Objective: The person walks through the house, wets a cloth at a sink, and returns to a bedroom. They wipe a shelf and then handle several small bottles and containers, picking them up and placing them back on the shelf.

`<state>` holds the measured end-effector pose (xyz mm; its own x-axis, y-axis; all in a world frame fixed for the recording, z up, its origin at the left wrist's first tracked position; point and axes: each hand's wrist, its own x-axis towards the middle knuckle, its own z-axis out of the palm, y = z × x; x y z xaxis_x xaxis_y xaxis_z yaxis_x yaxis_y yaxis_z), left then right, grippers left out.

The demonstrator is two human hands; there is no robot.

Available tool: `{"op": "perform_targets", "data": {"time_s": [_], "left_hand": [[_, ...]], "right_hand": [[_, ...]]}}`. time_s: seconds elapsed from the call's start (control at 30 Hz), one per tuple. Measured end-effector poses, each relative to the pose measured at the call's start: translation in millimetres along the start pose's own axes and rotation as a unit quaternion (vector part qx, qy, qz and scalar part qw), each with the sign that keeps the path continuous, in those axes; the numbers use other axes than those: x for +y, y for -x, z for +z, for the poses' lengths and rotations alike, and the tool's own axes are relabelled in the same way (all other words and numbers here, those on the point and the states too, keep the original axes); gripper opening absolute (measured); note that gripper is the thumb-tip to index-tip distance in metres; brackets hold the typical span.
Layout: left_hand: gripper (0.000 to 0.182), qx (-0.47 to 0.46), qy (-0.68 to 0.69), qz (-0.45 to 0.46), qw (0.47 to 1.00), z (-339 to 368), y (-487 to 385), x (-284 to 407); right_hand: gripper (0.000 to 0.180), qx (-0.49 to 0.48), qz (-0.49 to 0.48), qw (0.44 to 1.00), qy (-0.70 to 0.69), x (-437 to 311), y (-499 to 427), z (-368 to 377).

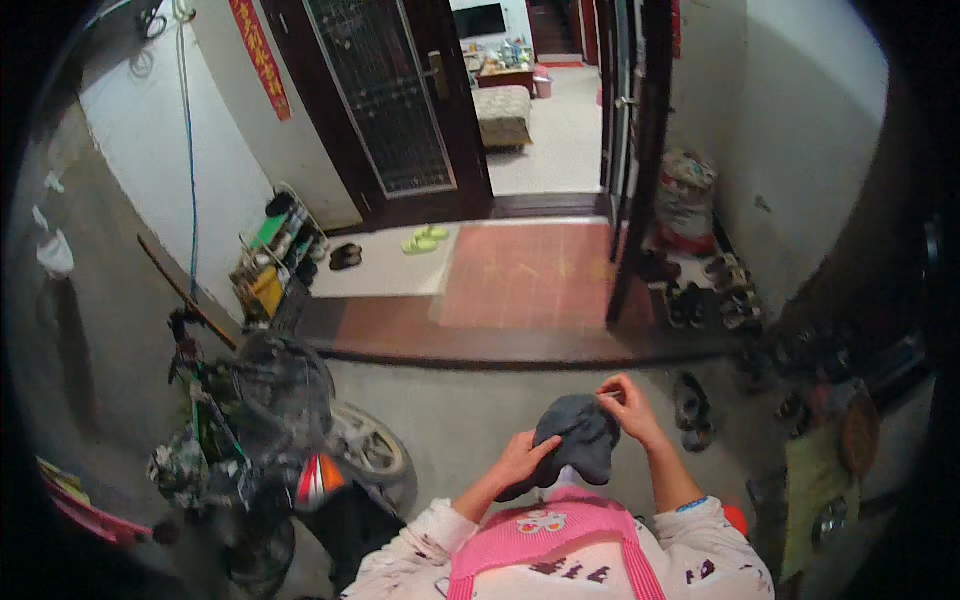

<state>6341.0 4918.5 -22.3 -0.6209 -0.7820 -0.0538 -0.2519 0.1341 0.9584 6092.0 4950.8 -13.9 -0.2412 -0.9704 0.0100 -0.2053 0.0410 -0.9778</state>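
Note:
A dark grey piece of cloth (576,431), soft and folded, hangs in front of my chest above the concrete floor. My left hand (527,454) grips its left side, thumb on top. At its upper right edge, my right hand (619,403) pinches the fabric between thumb and fingertips. What lies under the cloth is mostly hidden; something pale shows just below it. A pink apron (551,525) with an embroidered patch covers my front, over a white patterned top.
On the left stand a motorcycle (367,446) and a shoe rack (277,247). A raised step (390,330) leads to an open doorway; green slippers (425,241) lie on it. Shoes (691,409) and a stuffed sack (686,199) are on the right.

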Motion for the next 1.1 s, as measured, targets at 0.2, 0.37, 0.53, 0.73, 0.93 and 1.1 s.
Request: {"op": "perform_targets", "data": {"time_s": [0.2,0.37,0.53,0.73,0.93,1.1], "left_hand": [[0.031,0.175,0.100,0.053,0.978,-84.0,-203.6,30.4],[0.035,0.224,0.094,0.054,0.968,-160.4,-376.9,16.8],[0.028,0.124,0.056,0.060,0.989,-238.2,-565.1,28.0],[0.027,0.069,0.086,0.004,0.994,-293.7,-753.2,77.2],[0.030,-0.022,0.090,-0.003,0.996,-328.5,-943.7,112.4],[0.027,-0.087,0.081,0.018,0.993,-324.4,-1111.6,130.2]], "right_hand": [[0.018,-0.047,-0.020,0.998,-0.044,-25.9,-231.8,-16.6],[0.022,-0.156,-0.030,0.986,-0.045,-31.5,-426.4,-11.9],[0.020,-0.052,0.161,0.976,-0.135,-3.8,-596.4,-44.3],[0.052,0.366,0.510,0.733,-0.264,212.6,-463.3,-144.4],[0.058,0.555,0.558,0.599,-0.144,211.6,-503.2,-185.8],[0.053,0.531,0.571,0.592,-0.206,203.9,-600.7,-140.3]]}}
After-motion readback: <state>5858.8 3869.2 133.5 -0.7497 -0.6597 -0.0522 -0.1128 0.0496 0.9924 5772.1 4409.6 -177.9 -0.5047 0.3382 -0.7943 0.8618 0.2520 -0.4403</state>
